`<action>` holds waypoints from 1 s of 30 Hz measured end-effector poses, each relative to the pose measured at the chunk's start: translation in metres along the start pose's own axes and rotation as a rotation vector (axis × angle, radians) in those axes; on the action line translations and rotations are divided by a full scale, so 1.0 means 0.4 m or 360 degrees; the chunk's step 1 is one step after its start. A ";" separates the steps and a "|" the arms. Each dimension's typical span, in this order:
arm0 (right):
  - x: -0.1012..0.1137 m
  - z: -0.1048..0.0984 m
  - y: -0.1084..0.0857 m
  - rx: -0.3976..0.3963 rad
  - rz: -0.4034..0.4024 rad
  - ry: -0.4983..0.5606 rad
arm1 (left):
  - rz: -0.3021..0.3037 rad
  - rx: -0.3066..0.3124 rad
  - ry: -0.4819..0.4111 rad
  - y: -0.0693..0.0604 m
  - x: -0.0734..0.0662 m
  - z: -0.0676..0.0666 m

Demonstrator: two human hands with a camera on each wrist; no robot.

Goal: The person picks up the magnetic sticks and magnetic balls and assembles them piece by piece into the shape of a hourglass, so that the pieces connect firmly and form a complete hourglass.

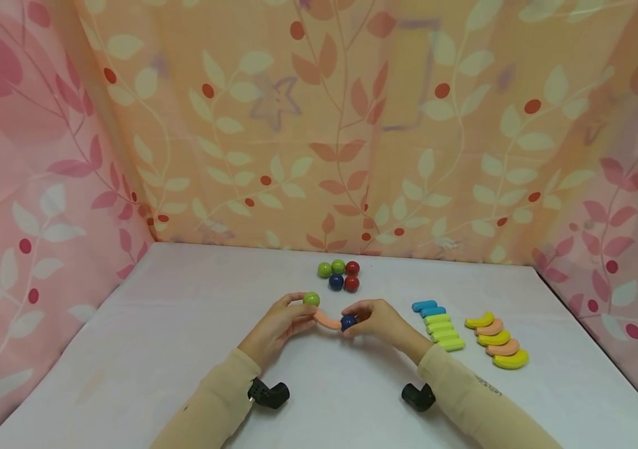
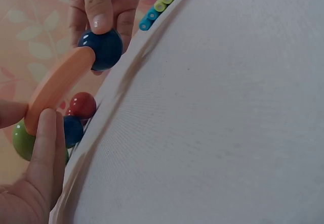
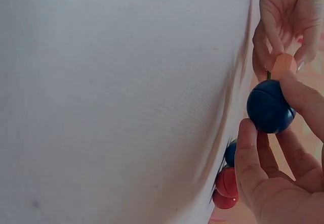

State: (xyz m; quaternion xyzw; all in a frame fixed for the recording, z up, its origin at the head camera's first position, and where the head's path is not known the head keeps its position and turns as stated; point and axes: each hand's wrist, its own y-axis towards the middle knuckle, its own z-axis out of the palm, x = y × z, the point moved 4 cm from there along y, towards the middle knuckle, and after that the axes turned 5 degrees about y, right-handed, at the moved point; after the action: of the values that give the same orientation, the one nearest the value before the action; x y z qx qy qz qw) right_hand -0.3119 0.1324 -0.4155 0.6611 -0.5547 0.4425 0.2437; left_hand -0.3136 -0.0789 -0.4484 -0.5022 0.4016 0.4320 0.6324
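My left hand [image 1: 279, 325] pinches a curved orange stick [image 1: 327, 320] between thumb and fingers, near the end where a green ball [image 1: 311, 299] sits. At the stick's other end is a dark blue ball [image 1: 348, 322], which the fingertips of my right hand [image 1: 381, 322] hold. The left wrist view shows the orange stick [image 2: 56, 87] meeting the blue ball [image 2: 105, 51], with the green ball [image 2: 23, 140] partly behind the left fingers. In the right wrist view, the blue ball [image 3: 269, 108] has a thin groove, and thumb and fingers surround it.
Behind the hands, green balls [image 1: 325, 270], red balls [image 1: 352, 284] and a blue ball [image 1: 336, 282] are grouped on the white table [image 1: 145, 349]. Right of them lie blue sticks [image 1: 425, 305], lime-green sticks [image 1: 443, 333] and curved yellow and orange pieces [image 1: 493, 338]. Patterned curtains [image 1: 274, 156] border the table.
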 end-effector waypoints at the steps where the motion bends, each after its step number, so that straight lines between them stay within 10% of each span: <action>1: 0.000 0.001 0.000 0.0009 0.0010 -0.0003 | -0.0002 -0.0005 0.0011 0.002 0.001 -0.001; 30: -0.007 0.006 -0.005 0.0078 -0.0007 0.0016 | -0.0102 0.0049 0.0443 -0.009 0.003 -0.004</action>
State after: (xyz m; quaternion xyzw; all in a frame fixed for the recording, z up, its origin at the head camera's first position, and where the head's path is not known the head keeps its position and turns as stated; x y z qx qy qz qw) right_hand -0.3092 0.1326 -0.4188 0.6659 -0.5410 0.4588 0.2312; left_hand -0.3101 -0.0809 -0.4489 -0.5601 0.4757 0.3316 0.5917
